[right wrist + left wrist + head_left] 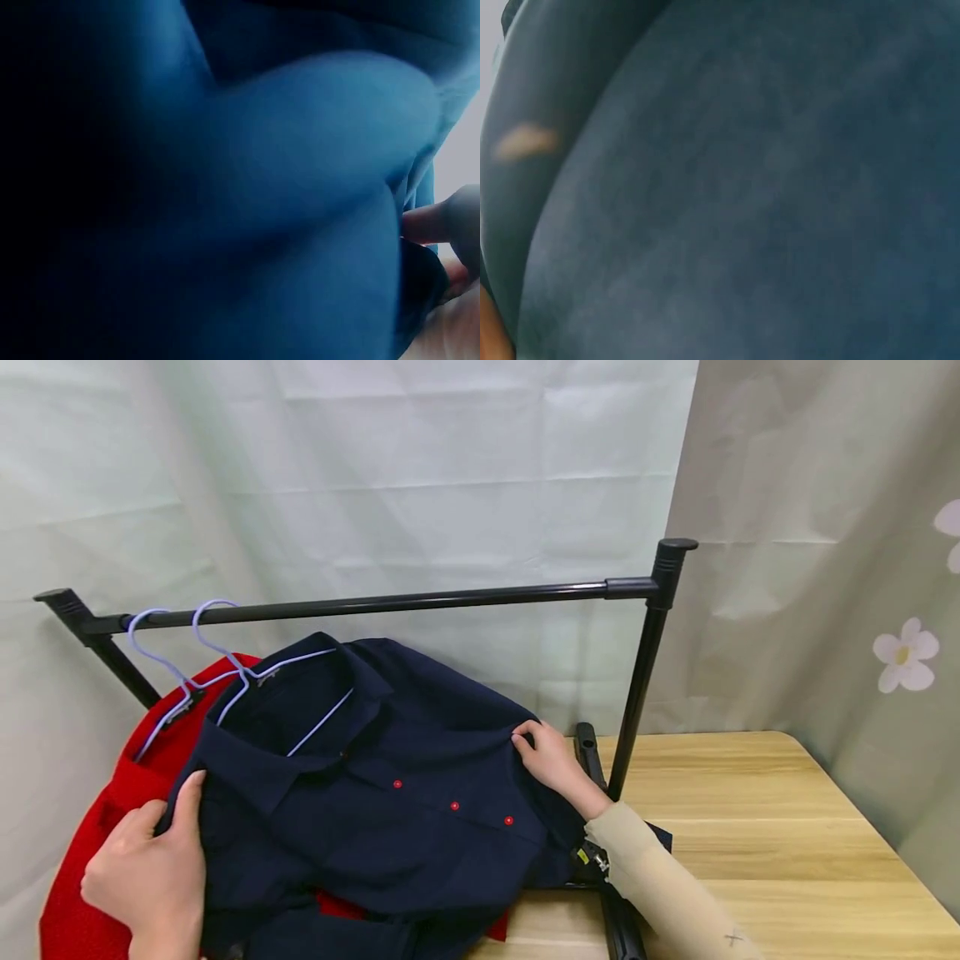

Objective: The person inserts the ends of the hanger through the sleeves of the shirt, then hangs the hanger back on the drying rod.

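A navy shirt (420, 735) with red-and-white buttons hangs on a lavender hanger (240, 670) hooked over the black rail. My left hand (153, 864) grips the shirt by its shoulder, below the collar, with the thumb on top. Further right, my right hand (551, 760) pinches the cloth on the other side of the shirt and holds it stretched out. Dark blue cloth (742, 187) fills most of the left wrist view. Folds of the same cloth (300, 150) cover the right wrist view, with fingers (427, 225) at its right edge.
A red garment (90, 860) hangs behind the shirt on a second lavender hanger (153, 652). The black rack's rail (420, 602) spans the view, with a post (641, 677) beside my right forearm. Wooden tabletop (787, 835) extends to the right; curtains (450, 468) hang behind.
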